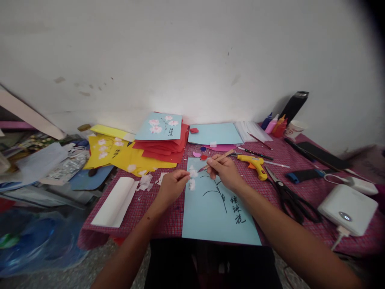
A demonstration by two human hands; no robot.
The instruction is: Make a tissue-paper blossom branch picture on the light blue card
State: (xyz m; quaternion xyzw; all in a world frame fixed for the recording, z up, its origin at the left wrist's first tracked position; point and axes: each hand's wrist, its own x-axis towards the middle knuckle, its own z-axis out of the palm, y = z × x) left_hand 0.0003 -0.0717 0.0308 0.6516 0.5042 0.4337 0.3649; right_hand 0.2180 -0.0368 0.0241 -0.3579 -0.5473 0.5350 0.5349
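Note:
A light blue sheet (204, 218) lies in front of me, with thin black stems and black characters drawn on it. White crumpled tissue petals (192, 184) sit near its upper left edge. My right hand (221, 170) holds a paintbrush (221, 156) slantwise, its tip beside the upper petals. At the sheet's left edge, my left hand (174, 185) has thumb and forefinger pinched together next to those petals; whatever is between them is too small to make out. Torn tissue scraps (145, 182) and a roll of white paper (113, 202) lie to the left.
Finished flower pictures lie on a red paper stack (162, 146) and on yellow sheets (132, 156). To the right are a yellow glue gun (254, 163), black scissors (290, 196), a white power bank (349, 208), paint bottles (279, 126) and a black flask (294, 105). A wall stands behind.

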